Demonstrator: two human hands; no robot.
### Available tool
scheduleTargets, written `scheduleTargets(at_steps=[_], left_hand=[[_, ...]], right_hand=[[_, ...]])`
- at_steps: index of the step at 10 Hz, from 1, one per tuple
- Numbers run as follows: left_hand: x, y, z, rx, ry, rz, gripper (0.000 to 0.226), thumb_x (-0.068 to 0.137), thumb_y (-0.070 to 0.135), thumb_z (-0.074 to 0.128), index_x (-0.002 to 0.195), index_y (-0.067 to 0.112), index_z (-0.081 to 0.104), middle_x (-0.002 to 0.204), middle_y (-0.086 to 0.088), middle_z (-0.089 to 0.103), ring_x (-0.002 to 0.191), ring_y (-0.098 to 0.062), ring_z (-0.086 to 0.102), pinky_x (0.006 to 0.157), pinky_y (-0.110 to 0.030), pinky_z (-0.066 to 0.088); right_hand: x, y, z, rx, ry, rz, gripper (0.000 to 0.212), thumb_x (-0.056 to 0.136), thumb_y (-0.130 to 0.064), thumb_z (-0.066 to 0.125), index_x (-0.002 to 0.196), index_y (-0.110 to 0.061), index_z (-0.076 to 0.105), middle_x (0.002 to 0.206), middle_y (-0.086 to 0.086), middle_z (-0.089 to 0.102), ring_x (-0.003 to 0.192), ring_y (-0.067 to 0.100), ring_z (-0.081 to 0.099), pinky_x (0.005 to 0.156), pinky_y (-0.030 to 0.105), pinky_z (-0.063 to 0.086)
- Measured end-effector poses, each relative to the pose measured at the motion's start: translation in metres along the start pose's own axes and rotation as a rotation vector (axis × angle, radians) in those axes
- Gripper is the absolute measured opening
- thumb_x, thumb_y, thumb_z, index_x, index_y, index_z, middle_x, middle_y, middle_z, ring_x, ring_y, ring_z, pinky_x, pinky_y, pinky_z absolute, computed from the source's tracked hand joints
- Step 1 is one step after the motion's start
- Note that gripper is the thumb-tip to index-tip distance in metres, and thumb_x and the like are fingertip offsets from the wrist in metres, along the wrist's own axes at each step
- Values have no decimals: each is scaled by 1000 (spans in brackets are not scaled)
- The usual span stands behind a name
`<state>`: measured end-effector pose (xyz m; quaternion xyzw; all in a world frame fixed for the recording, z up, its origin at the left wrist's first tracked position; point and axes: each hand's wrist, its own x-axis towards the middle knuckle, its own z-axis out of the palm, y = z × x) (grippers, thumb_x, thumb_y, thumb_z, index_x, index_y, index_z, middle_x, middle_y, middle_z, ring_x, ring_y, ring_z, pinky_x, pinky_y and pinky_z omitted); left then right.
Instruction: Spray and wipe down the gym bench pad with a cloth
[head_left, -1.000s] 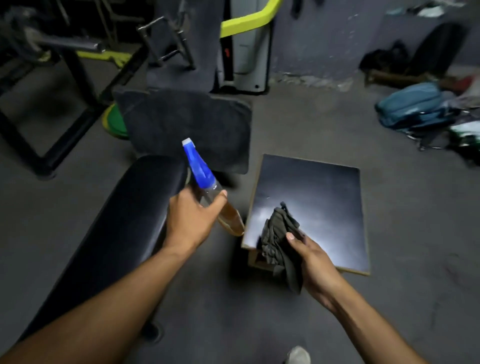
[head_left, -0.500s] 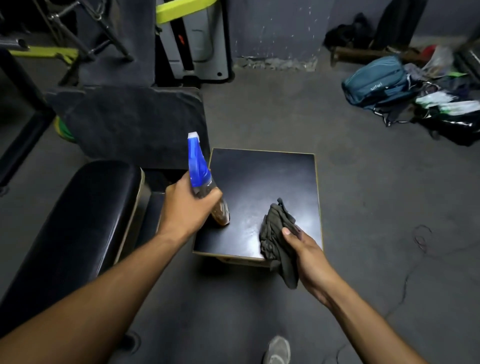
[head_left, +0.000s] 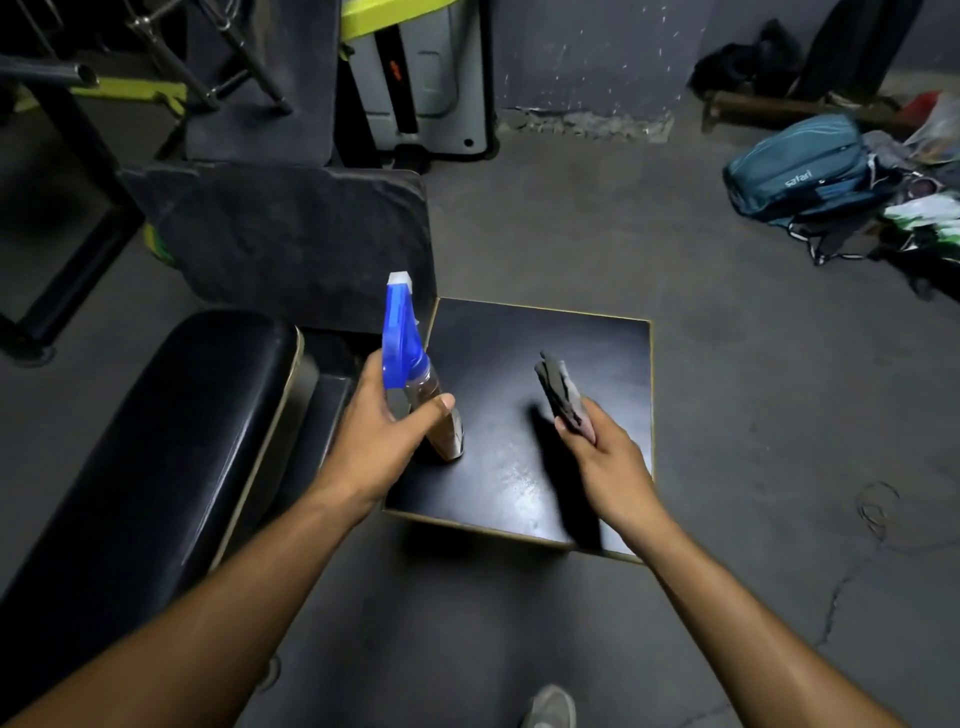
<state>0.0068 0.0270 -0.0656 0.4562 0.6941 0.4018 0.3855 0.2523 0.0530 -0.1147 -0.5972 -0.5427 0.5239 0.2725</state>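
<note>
The black gym bench pad (head_left: 156, 452) runs along the lower left, glossy with a pale edge trim. My left hand (head_left: 382, 436) grips a spray bottle (head_left: 402, 338) with a blue trigger head and brownish liquid; its base rests on or just above the black box top (head_left: 587, 364) beside the bench. My right hand (head_left: 605, 457) holds a dark grey cloth (head_left: 558, 387) bunched up above the same box top, to the right of the bottle.
A second dark pad (head_left: 291, 234) stands tilted behind the bench. Black and yellow machine frames (head_left: 67, 156) fill the upper left. A teal bag (head_left: 802, 169) and loose items lie on the grey floor at upper right. My shoe (head_left: 550, 706) shows at the bottom.
The view has swung right, from the bench toward the box. The left hand brought the bottle over the box's left part and lowered it upright. The right hand lifted the cloth slightly.
</note>
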Motion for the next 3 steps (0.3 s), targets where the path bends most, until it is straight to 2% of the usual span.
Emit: scheduleTargets(at_steps=[1, 2, 3], left_hand=[[-3, -5, 2, -12, -29, 3, 73, 73, 40, 78, 136, 17, 49, 131, 2, 60, 126, -9, 54, 114, -44, 39], [-12, -7, 3, -44, -53, -19, 86, 72, 32, 80, 145, 28, 36, 141, 11, 51, 131, 4, 45, 116, -32, 33], [-20, -10, 4, -84, -42, -13, 98, 70, 28, 82, 150, 34, 25, 152, 13, 38, 142, 6, 30, 118, -30, 24]], right_hand=[[18, 14, 2, -429, -46, -166, 52, 100, -30, 54, 151, -33, 48, 156, -4, 51, 142, 17, 46, 113, 22, 39], [23, 31, 9, -907, -155, -165, 70, 99, -40, 56, 162, -30, 28, 174, 6, 18, 159, 32, 21, 126, 45, 26], [10, 46, 16, -1065, -167, -163, 75, 99, -45, 54, 164, -31, 20, 176, 7, 6, 162, 33, 9, 129, 48, 14]])
